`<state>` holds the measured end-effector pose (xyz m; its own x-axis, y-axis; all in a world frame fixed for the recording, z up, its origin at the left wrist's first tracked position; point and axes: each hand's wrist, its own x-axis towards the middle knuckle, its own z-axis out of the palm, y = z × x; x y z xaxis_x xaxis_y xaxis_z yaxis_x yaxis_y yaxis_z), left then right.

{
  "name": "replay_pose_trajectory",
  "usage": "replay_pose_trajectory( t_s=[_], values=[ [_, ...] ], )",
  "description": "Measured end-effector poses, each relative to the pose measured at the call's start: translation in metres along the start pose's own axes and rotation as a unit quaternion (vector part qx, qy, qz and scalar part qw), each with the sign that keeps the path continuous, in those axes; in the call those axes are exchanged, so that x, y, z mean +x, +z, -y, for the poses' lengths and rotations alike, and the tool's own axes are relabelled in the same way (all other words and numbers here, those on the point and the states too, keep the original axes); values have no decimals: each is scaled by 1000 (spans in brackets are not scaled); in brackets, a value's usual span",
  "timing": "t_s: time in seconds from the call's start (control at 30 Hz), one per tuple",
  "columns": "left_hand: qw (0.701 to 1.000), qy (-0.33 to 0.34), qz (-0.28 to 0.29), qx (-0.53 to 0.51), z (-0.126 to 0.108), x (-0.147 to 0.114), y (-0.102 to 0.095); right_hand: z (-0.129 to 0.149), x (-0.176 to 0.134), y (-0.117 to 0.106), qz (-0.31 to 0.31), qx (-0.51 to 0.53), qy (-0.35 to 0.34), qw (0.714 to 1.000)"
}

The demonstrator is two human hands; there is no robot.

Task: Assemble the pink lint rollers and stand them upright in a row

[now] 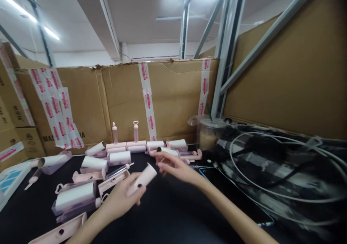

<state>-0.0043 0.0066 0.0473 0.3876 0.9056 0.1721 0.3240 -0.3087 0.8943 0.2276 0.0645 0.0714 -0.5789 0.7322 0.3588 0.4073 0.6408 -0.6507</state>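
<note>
My left hand (pixel 123 197) grips a pale pink lint roller shell (pixel 143 181), curved and tilted up to the right, with a small dark hole in its side. Just right of it, my right hand (pixel 173 166) has bent fingers held apart, close in front of a white paper roll (pixel 169 151). Whether its fingertips touch that roll I cannot tell. Left of my hands lie several lint roller parts: a white roll in a lilac clear cover (pixel 76 197), a pink shell with a hole (pixel 61 231), and a pink handle with a clear tube (pixel 116 171).
Along the back, two pink handles (pixel 136 132) stand upright before a cardboard wall (pixel 173 99). A drink cup (pixel 210 132) with a straw stands back right. A phone (pixel 233 195) lies on the black table, beside a patterned dark cloth (pixel 260 171) with a white cable (pixel 245 190).
</note>
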Motion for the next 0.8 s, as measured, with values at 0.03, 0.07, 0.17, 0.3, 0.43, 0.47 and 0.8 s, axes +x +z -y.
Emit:
replay_pose_trajectory(
  t_s=[0.03, 0.07, 0.17, 0.3, 0.43, 0.47, 0.8],
  values=[
    [999, 5, -24, -32, 0, 2, 0, -11, 1, -8, -18, -181, 16, 983],
    [996, 6, -42, -74, -1, 3, 0, -22, 1, -13, -34, -338, 47, 939],
    [974, -22, -85, -210, -4, 5, -1, -50, 2, -18, -44, -452, 87, 887],
    [940, -39, -125, -316, -9, 3, -2, -57, 5, -18, -30, -466, 64, 882],
    [882, -30, -75, -463, -15, 1, -3, -31, 9, -21, -48, -450, 0, 892],
    [868, -34, -65, -491, -16, 0, -3, -22, 8, -18, -68, -421, -27, 904],
    [904, -103, -86, -406, 5, 4, 11, 43, -13, 46, 17, -208, -89, 974]
  ],
)
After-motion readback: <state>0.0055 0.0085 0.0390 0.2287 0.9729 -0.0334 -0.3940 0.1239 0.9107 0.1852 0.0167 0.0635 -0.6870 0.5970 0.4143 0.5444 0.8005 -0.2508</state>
